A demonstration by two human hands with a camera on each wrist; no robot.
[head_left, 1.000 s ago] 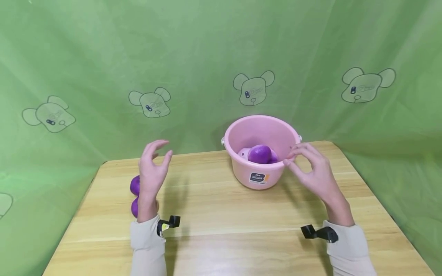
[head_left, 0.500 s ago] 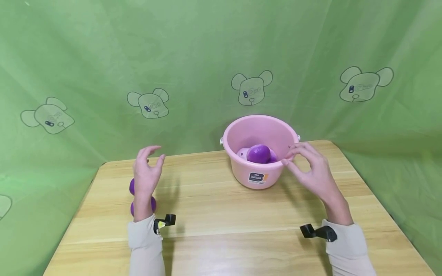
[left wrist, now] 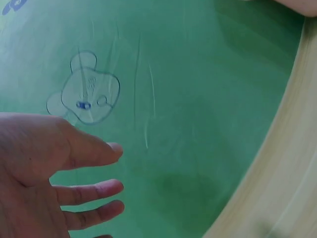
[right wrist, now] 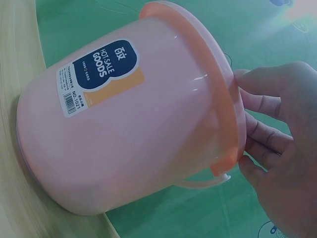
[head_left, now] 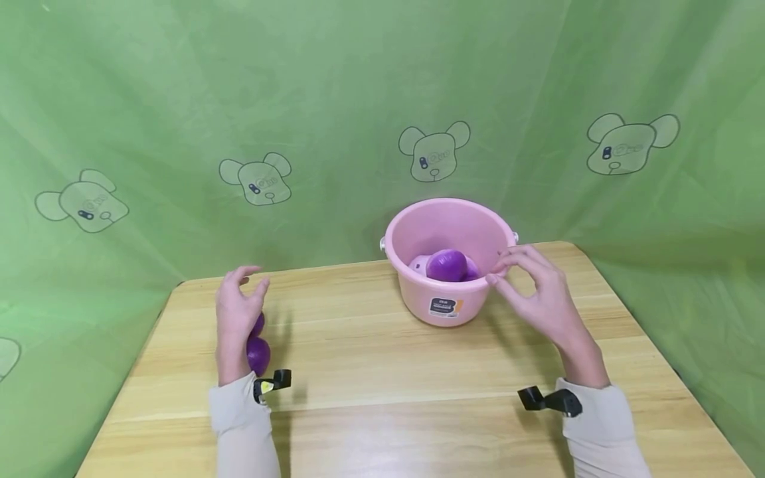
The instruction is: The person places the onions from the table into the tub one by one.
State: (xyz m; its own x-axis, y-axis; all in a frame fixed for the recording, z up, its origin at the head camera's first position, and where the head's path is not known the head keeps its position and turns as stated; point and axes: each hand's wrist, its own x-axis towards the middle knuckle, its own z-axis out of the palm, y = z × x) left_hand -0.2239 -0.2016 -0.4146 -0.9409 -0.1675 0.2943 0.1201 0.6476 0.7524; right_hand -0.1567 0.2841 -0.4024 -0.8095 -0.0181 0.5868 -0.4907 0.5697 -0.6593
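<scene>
My right hand [head_left: 550,305] pinches the near right rim of a pink bucket [head_left: 415,292], fingers inside the rim and thumb at its outer side in the head view. The right wrist view shows the bucket's printed label [right wrist: 101,74] and this hand's fingertips at the rim. Inside the bucket lies a glossy purple rounded object [head_left: 447,265], with other items partly hidden under it. My left hand [head_left: 237,312] is at the table's left side, thumb and fingers apart, holding nothing. Two similar purple rounded objects [head_left: 259,355] lie beside its wrist, the farther one [head_left: 259,324] partly covered.
A light wooden table [head_left: 370,425] carries everything. Green cloth [head_left: 335,99] printed with bear heads hangs behind it and at both sides. The bucket stands near the table's back edge, its white handle [right wrist: 203,182] hanging down.
My left hand has moved left and slightly toward me, uncovering the purple objects on its right side. My right hand keeps its grip on the rim, and the bucket stays in place.
</scene>
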